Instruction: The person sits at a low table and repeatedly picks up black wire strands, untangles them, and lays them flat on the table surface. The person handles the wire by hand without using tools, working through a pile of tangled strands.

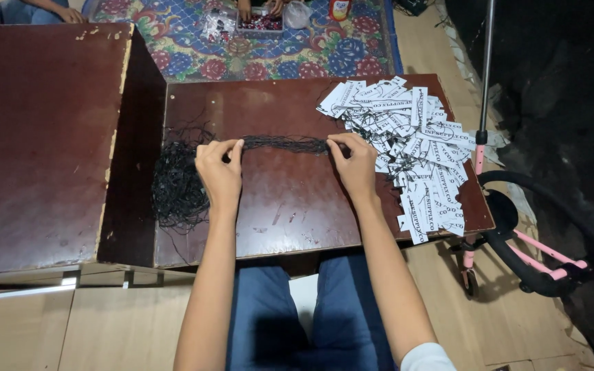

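Head view: the left hand (218,172) and the right hand (354,163) each pinch one end of a bunch of black strings (284,143), pulled straight across the low brown table (290,206). White paper tags (414,148) lie piled beside the right hand.

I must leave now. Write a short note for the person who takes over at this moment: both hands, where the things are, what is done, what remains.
Left hand: pinches one end of a stretched bundle of black strings.
Right hand: pinches the other end, beside the tags.
Things: a loose tangle of black strings lies at the left of the low brown table; a pile of white paper tags lies at the right.
Done: one bundle is pulled straight between the hands.
Left: the tangle is still unsorted; whether the tags in the pile already carry strings is too small to tell.
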